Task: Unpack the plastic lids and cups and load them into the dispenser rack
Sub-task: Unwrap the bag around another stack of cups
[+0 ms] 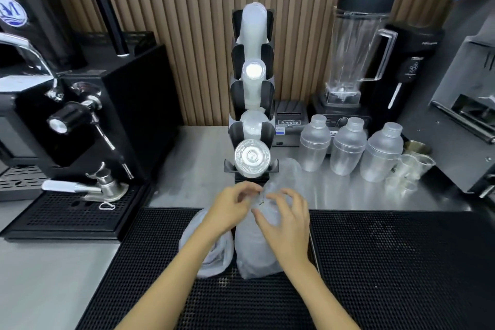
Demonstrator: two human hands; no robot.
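Nearest me, a black mesh mat (388, 262) carries two plastic sleeves of stock: one (211, 252) under my left forearm, another (254, 252) upright. My left hand (227, 209) and right hand (286, 220) both pinch its knotted top (contents blurred). Beyond stands the dispenser rack (251, 94), lids (251, 158) lowest.

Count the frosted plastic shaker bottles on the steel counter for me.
3, in a row right of the dispenser rack: left shaker nearest the rack, middle shaker, right shaker beside the small clear cups. None seems hidden behind them.
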